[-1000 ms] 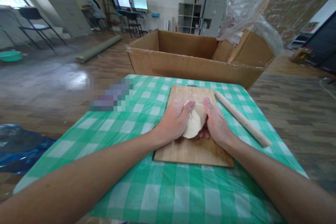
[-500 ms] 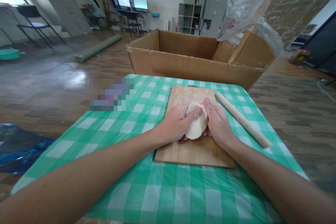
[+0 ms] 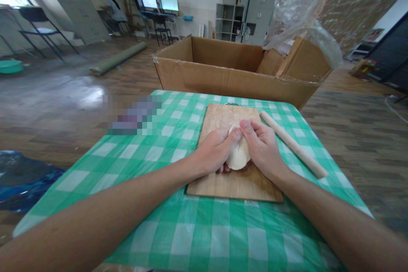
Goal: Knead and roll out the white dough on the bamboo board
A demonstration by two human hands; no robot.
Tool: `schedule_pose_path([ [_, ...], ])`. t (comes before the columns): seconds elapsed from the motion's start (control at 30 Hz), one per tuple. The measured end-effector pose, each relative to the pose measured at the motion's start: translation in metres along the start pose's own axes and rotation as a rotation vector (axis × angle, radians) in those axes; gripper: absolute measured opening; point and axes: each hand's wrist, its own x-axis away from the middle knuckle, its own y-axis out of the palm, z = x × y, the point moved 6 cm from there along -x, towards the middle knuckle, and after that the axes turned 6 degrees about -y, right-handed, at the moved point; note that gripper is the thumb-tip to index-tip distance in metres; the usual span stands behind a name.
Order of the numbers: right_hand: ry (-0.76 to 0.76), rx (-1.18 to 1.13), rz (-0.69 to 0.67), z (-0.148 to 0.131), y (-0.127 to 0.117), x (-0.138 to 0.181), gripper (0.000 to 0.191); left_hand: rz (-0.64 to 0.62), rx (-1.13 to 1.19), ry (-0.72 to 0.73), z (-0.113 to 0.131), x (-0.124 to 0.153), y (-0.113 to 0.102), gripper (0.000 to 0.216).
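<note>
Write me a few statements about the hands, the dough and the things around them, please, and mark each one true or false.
1. The left hand and the right hand both hold the dough. True.
2. The rolling pin lies to the right of the wooden board. True.
3. The tablecloth is plain red. False: it is checked in green and white.
4. The right hand grips the rolling pin. False: it is on the dough; the rolling pin lies on the tablecloth.
5. A cardboard box stands beyond the tablecloth's far edge. True.
</note>
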Motion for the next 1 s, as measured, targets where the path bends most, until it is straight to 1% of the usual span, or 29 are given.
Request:
schedule_pose_path([
  [0.07,-0.037,0.051,0.017,-0.003,-0.002,-0.001,0.042,-0.034,0.022,-0.01,-0.002,0.0,0.001,0.066],
  [0.13,-0.075,0.115,0.04,-0.006,-0.004,-0.002,0.044,-0.038,-0.021,0.007,-0.001,0.0,0.001,0.064],
  [0.23,-0.092,0.13,0.049,-0.007,-0.003,-0.005,0.048,0.034,-0.117,0.099,0.008,0.001,-0.003,0.058],
  [0.33,-0.065,0.057,-0.003,-0.005,0.001,-0.007,0.051,0.097,-0.199,0.212,0.018,0.001,-0.006,0.054],
  [0.4,-0.038,0.018,-0.054,-0.002,0.003,-0.007,0.053,0.078,-0.227,0.261,0.02,0.001,-0.005,0.053],
  [0.47,-0.009,-0.001,-0.09,-0.001,0.004,-0.005,0.054,0.026,-0.2,0.254,0.017,0.001,-0.003,0.053],
  [0.57,0.016,-0.015,-0.09,0.001,0.002,-0.003,0.052,-0.069,-0.084,0.151,0.007,0.002,0.0,0.058],
  [0.63,0.016,-0.018,-0.079,0.001,0.001,-0.003,0.051,-0.089,-0.03,0.109,0.003,0.002,0.001,0.061],
  [0.7,0.027,-0.02,-0.078,0.001,0.002,-0.002,0.052,-0.041,-0.034,0.126,0.004,0.002,-0.002,0.061],
  [0.77,0.06,-0.008,-0.079,0.001,0.003,0.0,0.052,0.056,-0.072,0.17,0.009,0.003,-0.008,0.059],
  [0.83,0.11,-0.003,-0.09,0.001,0.004,0.003,0.05,0.123,-0.083,0.187,0.012,0.003,-0.012,0.059],
  [0.93,0.191,-0.024,-0.186,0.0,0.009,0.008,0.049,0.175,-0.023,0.17,0.014,0.003,-0.015,0.059],
  [1.0,0.162,-0.006,-0.211,-0.002,0.011,0.007,0.051,0.226,-0.002,0.178,0.015,0.005,-0.017,0.058],
])
